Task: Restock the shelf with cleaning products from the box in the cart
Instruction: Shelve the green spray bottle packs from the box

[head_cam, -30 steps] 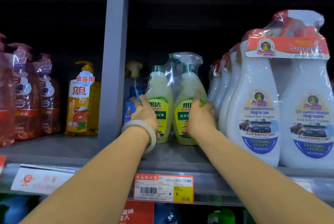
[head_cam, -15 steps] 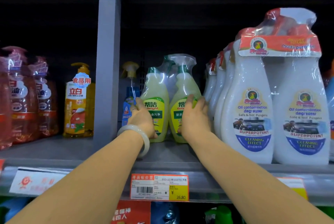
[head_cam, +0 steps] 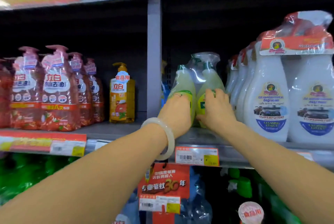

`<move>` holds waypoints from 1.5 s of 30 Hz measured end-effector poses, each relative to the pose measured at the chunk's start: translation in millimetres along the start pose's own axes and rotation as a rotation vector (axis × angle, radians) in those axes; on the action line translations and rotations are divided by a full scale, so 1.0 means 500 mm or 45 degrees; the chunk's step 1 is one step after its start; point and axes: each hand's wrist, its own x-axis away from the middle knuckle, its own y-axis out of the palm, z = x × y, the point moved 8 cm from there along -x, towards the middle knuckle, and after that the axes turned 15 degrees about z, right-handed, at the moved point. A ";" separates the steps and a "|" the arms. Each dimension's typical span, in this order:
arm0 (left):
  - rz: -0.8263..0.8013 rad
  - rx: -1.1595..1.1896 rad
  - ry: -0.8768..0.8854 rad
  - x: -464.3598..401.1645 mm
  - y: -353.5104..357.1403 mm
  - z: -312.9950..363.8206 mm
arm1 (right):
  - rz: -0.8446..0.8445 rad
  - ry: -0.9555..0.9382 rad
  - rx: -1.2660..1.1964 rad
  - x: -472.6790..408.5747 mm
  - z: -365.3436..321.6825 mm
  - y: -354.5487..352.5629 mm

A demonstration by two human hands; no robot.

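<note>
While both arms reach onto the shelf [head_cam: 198, 136], the left hand [head_cam: 178, 110] and right hand [head_cam: 216, 110] press against the front of a green twin pack [head_cam: 197, 83] of spray bottles wrapped in clear film. The left hand's fingers lie flat on the left bottle; the right hand's fingers curl over the right bottle's label. The pack stands upright on the shelf, just right of the grey post [head_cam: 154, 57] and touching the white degreaser bottles [head_cam: 267, 97]. A pale bangle [head_cam: 167, 139] circles the left wrist. Left of the post stand an orange pump bottle [head_cam: 122, 97] and red packs [head_cam: 54, 95].
</note>
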 end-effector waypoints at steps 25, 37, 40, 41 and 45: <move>-0.697 -1.209 -1.003 0.975 -0.929 -1.035 | -0.995 -1.035 -0.661 0.830 -1.388 -0.022; -0.883 -1.246 -1.310 1.250 -1.054 -1.435 | -1.294 -1.236 -0.729 1.072 -1.837 0.212; -0.985 -1.206 -1.299 1.280 -1.038 -1.539 | -1.437 -1.203 -0.709 1.113 -1.924 0.300; -0.996 -1.184 -1.297 1.287 -1.034 -1.572 | -1.470 -1.188 -0.703 1.123 -1.949 0.326; -1.108 -1.136 -1.321 1.339 -1.014 -1.700 | -1.613 -1.080 -0.661 1.173 -2.020 0.427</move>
